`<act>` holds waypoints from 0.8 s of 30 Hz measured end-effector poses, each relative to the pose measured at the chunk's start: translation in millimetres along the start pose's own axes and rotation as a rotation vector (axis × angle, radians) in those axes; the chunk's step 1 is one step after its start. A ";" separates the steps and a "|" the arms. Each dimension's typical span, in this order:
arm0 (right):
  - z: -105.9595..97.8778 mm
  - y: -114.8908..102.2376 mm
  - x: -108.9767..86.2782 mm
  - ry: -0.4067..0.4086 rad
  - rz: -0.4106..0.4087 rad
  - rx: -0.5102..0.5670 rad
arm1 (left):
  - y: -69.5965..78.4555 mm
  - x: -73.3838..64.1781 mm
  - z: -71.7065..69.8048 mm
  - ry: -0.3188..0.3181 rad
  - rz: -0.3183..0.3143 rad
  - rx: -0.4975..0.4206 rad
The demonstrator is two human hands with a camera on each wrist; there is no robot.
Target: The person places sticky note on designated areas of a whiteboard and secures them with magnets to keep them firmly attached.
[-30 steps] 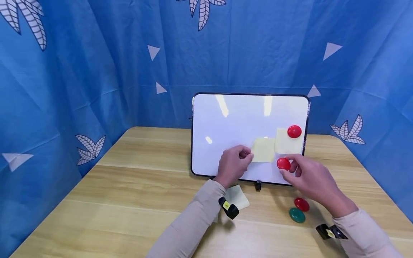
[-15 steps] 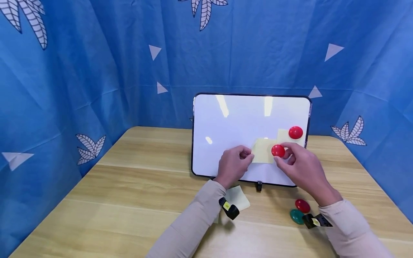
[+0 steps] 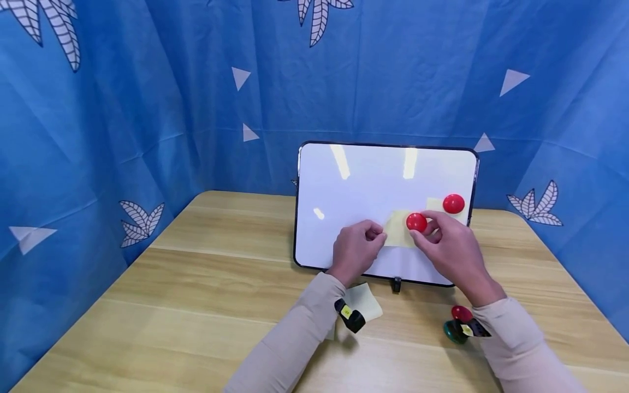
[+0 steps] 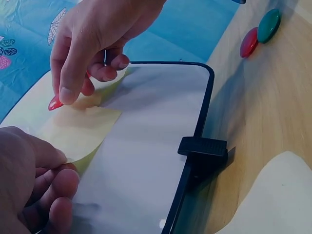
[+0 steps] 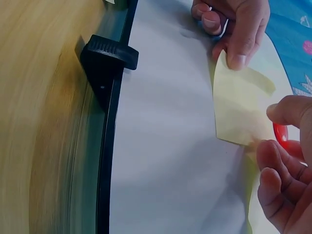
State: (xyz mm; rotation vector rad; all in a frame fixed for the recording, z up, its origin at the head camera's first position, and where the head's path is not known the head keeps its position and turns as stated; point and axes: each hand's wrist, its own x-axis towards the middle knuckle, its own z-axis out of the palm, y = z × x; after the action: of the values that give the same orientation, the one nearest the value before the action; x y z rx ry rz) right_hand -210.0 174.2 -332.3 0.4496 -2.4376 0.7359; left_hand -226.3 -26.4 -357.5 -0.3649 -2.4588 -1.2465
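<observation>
My left hand [image 3: 357, 245] pinches the left edge of a pale yellow sticky note [image 5: 240, 100] against a small whiteboard [image 3: 344, 202] standing upright. In the right wrist view the note bows away from the board at that edge. My right hand [image 3: 452, 240] pinches a round red magnet [image 3: 416, 222] between thumb and fingers, over the note's upper right part. To the right, a second sticky note [image 3: 433, 204] sits on the board under another red magnet [image 3: 454, 203], partly hidden by the right hand.
A red magnet [image 4: 249, 42] and a green magnet [image 4: 269, 26] lie on the wooden table [image 3: 196, 305], partly covered by the right wrist strap. Loose sticky notes [image 3: 365, 301] lie under the left forearm. Black clip feet [image 5: 109, 53] support the board; a blue curtain [image 3: 393, 71] hangs behind.
My right hand has carried the red magnet up and left, from below the right-hand note to over the note held by my left hand. The left hand keeps its grip in place.
</observation>
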 end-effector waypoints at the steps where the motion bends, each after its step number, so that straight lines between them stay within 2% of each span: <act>1: 0.9 -0.2 0.6 0.004 0.002 0.002 | -0.1 0.4 0.2 0.001 -0.001 0.001; 10: 7.1 -2.2 6.6 0.055 0.019 -0.003 | 1.6 0.5 2.2 -0.006 0.004 0.014; 19: 11.1 -8.0 13.4 0.048 0.039 0.012 | 2.0 1.2 2.2 0.008 -0.008 0.029; 24: 14.2 -8.9 14.4 0.072 0.040 -0.004 | 2.1 1.3 1.0 0.006 -0.011 0.020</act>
State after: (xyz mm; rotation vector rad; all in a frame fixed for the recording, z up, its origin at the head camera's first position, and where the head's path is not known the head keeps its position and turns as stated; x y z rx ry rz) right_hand -223.1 156.5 -330.2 0.3680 -2.3862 0.7511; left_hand -226.9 -24.3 -356.0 -0.3421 -2.4695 -1.2244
